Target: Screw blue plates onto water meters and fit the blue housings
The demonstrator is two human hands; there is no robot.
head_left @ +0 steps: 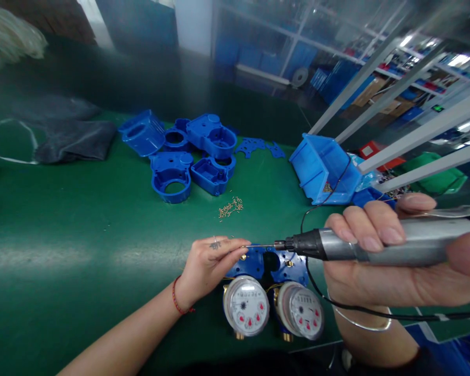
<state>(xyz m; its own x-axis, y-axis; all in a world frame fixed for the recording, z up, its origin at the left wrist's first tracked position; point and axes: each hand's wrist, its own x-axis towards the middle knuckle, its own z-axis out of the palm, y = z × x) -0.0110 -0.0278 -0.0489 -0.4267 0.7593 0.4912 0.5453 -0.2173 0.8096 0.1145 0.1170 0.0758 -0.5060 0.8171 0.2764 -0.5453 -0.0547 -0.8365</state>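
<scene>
My right hand (pixel 368 250) is wrapped round a grey electric screwdriver (pixel 419 240) held sideways, its thin bit pointing left. At the tip of that bit, my left hand (pixel 213 258) has its thumb and forefinger pinched together; whatever sits between them is too small to make out. Below the bit lie two blue plates, a left plate (pixel 253 263) and a right plate (pixel 292 266), each with a brass-coloured piece on it. In front of them stand two water meters, the left meter (pixel 247 308) and the right meter (pixel 303 310), dials facing up.
A pile of small screws (pixel 231 208) lies on the green table (pixel 102 230). Several blue housings (pixel 172 177) and flat blue plates (pixel 254 146) sit behind it. A blue bin (pixel 325 172) stands at right, near white posts. The black cable (pixel 317 287) crosses by my right hand.
</scene>
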